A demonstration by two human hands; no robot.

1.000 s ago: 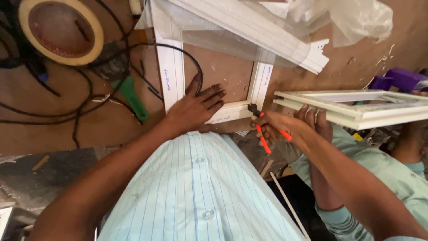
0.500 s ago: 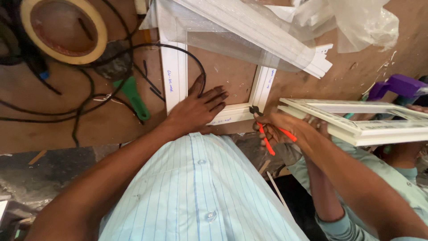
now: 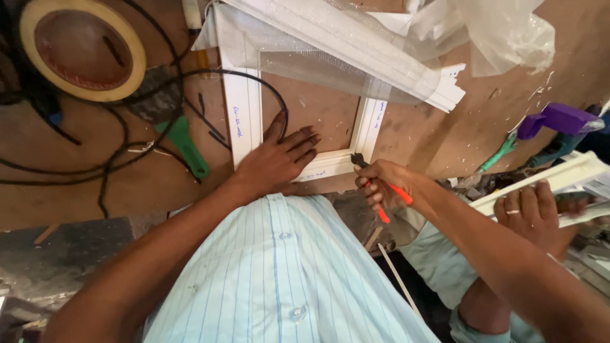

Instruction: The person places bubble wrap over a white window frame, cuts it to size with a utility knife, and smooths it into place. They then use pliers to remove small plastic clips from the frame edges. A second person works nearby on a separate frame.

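A worn brown wooden workbench (image 3: 127, 184) fills the frame, littered with white shavings and loose black cable (image 3: 114, 162). At centre lies a white rectangular plastic window frame (image 3: 244, 121) with clear mesh sheeting (image 3: 305, 54) draped over its top. The left hand (image 3: 276, 162) lies flat, fingers spread, pressing down on the frame's lower left corner. The right hand (image 3: 387, 184) is clenched around orange-handled pliers (image 3: 375, 190), whose dark tip touches the frame's lower right corner. At lower right, another person's ringed hand (image 3: 530, 213) rests on a second white frame piece (image 3: 572, 174).

Judging from this, the pliers could slip off the narrow corner and gouge the plastic, since the tip bites right at the edge. The spread left fingers lie near that tip and might be nicked. The cable crossing the frame near the left hand could snag or let the frame shift.

A large roll of tan tape (image 3: 82, 51) sits at upper left, a green-handled scraper (image 3: 184, 143) just below it.
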